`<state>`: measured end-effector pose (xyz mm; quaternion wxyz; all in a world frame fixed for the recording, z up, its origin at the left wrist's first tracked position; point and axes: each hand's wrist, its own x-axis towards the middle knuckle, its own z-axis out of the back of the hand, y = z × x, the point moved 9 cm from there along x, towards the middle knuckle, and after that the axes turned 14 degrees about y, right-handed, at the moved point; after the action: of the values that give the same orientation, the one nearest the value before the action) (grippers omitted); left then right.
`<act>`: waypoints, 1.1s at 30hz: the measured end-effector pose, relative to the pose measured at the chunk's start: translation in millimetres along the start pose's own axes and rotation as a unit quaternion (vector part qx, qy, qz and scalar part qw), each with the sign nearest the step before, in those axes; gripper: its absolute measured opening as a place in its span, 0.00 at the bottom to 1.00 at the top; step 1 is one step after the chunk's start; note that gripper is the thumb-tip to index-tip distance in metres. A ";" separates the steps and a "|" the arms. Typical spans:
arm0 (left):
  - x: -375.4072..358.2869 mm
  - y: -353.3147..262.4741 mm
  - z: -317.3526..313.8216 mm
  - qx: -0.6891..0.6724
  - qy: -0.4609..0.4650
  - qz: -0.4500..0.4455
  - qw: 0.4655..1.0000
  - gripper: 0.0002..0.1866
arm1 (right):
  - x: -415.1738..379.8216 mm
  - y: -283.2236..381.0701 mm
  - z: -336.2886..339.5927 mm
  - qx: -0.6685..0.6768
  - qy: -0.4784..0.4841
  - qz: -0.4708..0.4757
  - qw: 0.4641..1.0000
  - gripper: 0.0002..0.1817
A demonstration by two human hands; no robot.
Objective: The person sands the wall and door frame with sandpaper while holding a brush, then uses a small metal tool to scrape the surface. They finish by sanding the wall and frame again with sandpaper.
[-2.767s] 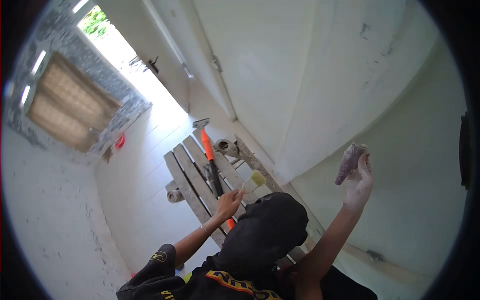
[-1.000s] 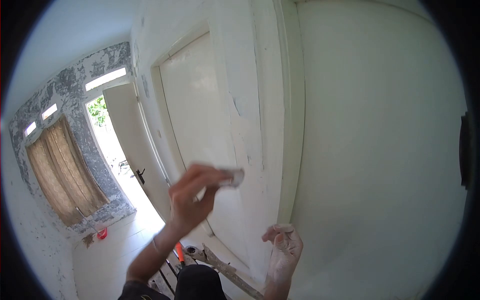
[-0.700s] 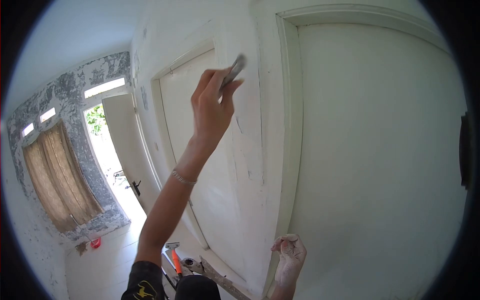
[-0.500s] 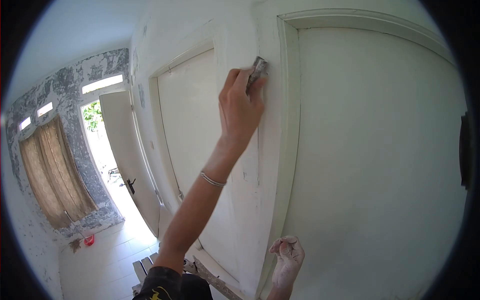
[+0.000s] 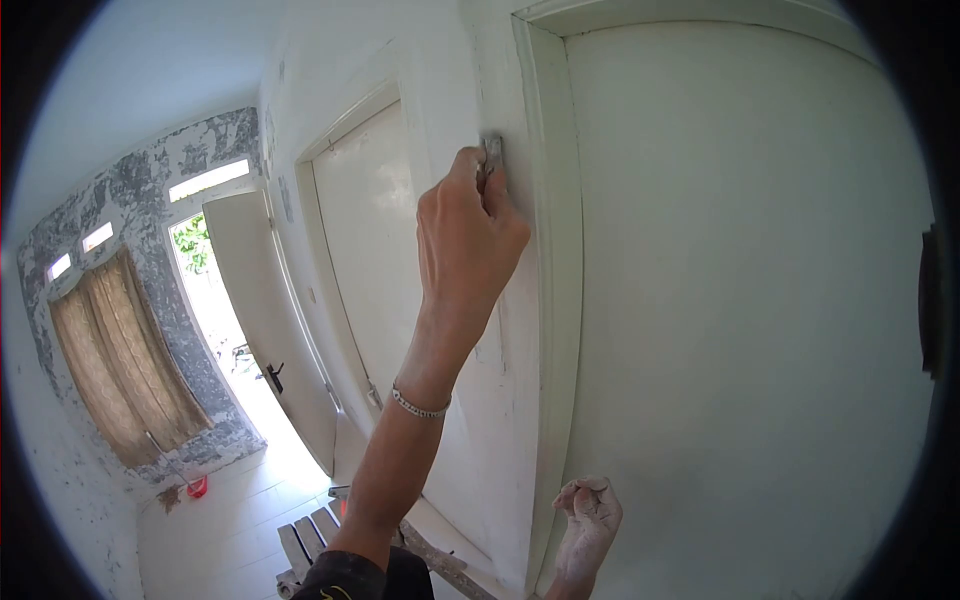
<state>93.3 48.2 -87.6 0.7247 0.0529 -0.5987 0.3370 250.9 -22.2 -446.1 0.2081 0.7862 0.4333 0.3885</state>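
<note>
My left hand [image 5: 470, 225], bracelet at its wrist, is raised to the white wall strip [image 5: 497, 345] between two doorways. Its fingers and thumb pinch a small flat grey tool [image 5: 492, 150], smeared whitish, against the wall beside the door frame [image 5: 545, 200]. Blur hides whether the tool is a scraper blade or folded sandpaper. Low on the right, my right hand [image 5: 592, 515] is coated in white dust. Its fingers are curled closed, in front of the large white door [image 5: 740, 300]; whatever they may hold is hidden.
A slatted wooden bench or rack [image 5: 310, 540] stands below my left arm. Another white door [image 5: 365, 230] is closed to the left. Farther off, an open door [image 5: 270, 320] leads outside, near a brown curtain [image 5: 130, 360]. A red dustpan-like object [image 5: 197, 487] lies on the tiled floor [image 5: 220, 540].
My left hand has shifted slightly left and down in view, with the grey tool turned more upright. The view has also shifted. My right hand stays low with its fingers curled.
</note>
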 end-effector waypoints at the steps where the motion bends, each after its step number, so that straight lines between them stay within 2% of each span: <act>1: -4.9 1.8 -0.6 0.003 0.002 0.001 1.000 0.08 | 0.0 -0.1 -0.5 0.003 -0.001 -0.003 1.000 0.09; 4: -25.3 11.4 -3.4 0.018 0.017 0.000 1.000 0.10 | -0.6 2.7 -1.6 0.005 -0.007 -0.001 1.000 0.09; 9: -74.2 34.3 -23.7 0.065 0.140 0.015 0.988 0.12 | -2.2 6.8 -1.7 0.013 -0.008 0.010 1.000 0.09; 10: -81.9 40.5 -25.4 0.067 0.141 0.016 0.988 0.12 | -2.4 7.6 -2.5 0.014 -0.007 0.009 1.000 0.09; 12: -91.1 47.2 -25.1 -0.005 0.117 0.006 0.993 0.11 | -3.4 10.3 -3.3 0.019 -0.017 0.025 0.999 0.08; 15: -70.1 39.2 -17.7 0.015 0.061 -0.005 0.998 0.10 | -4.7 9.7 -6.2 0.013 -0.012 0.019 1.000 0.07; 21: 31.2 3.3 12.2 0.036 -0.006 -0.009 0.999 0.08 | -7.2 6.6 -5.1 0.026 -0.013 -0.001 1.000 0.06; 23: 52.9 -5.0 22.1 -0.001 -0.017 -0.043 0.999 0.09 | -6.2 8.4 -2.4 0.021 -0.016 0.001 1.000 0.05; 26: 34.2 4.6 15.6 0.048 -0.013 -0.047 0.998 0.10 | -5.6 8.7 6.2 0.019 -0.025 0.007 0.999 0.04; 28: -6.0 21.9 4.8 0.035 0.017 0.004 0.999 0.10 | -6.1 10.4 8.2 0.021 -0.030 0.015 0.999 0.04; 29: -28.9 30.9 -3.2 0.049 0.016 -0.020 0.998 0.10 | -6.2 11.9 7.2 0.023 -0.028 0.017 0.999 0.04; 31: -69.9 46.0 -14.7 0.010 0.051 0.015 0.999 0.11 | -6.4 15.9 3.8 0.023 -0.024 0.020 0.999 0.04; 33: -76.3 51.7 -15.9 -0.025 0.015 -0.023 0.999 0.10 | -6.9 20.0 -0.5 0.023 -0.022 0.030 0.999 0.05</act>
<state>73.7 62.9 -177.9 0.7425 0.0438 -0.5942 0.3060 258.7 -38.7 -435.5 0.1878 0.8119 0.4132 0.3671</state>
